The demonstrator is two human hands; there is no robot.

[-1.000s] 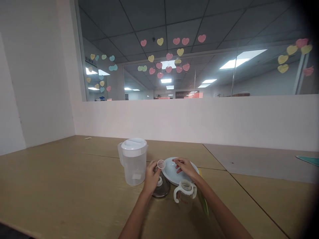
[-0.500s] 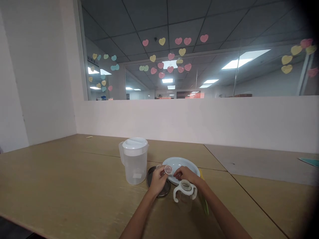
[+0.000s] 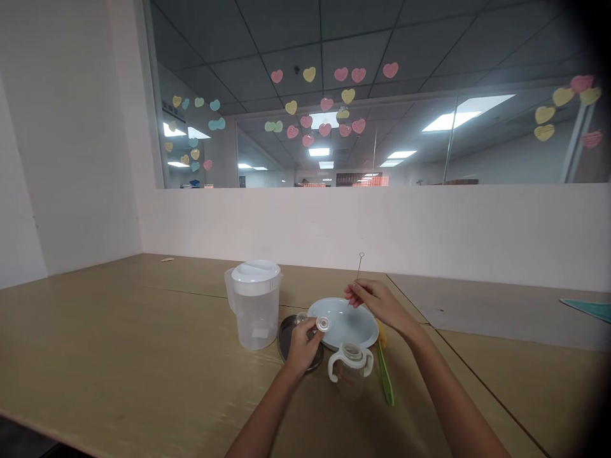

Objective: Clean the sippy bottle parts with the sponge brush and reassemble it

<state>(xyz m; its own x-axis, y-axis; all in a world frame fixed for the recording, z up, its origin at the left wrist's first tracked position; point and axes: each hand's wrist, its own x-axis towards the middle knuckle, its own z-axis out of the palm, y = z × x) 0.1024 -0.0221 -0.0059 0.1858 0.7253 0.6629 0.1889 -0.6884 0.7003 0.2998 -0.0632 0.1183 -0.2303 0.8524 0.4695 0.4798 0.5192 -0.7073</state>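
Note:
My left hand (image 3: 304,344) pinches a small round whitish piece (image 3: 323,324) over the dark round tray (image 3: 287,337). Raised above the far side of the pale blue bowl (image 3: 342,326), my right hand (image 3: 375,300) grips a thin wire (image 3: 359,266) with a small loop at its top end. A clear bottle (image 3: 351,376) with a white two-handled collar stands upright and uncapped in front of the bowl. Another clear small item (image 3: 301,316) lies partly hidden behind my left hand, at the tray.
A lidded translucent pitcher (image 3: 258,312) stands left of the tray. Right of the bottle lies a green-handled brush (image 3: 386,375) with a yellow head. A teal item (image 3: 589,309) rests at the far right, and a small pale scrap (image 3: 167,259) at the back left.
My right hand has risen up and to the right from the bowl, and the looped wire now shows upright in it. My left hand stays nearly in place with the round piece.

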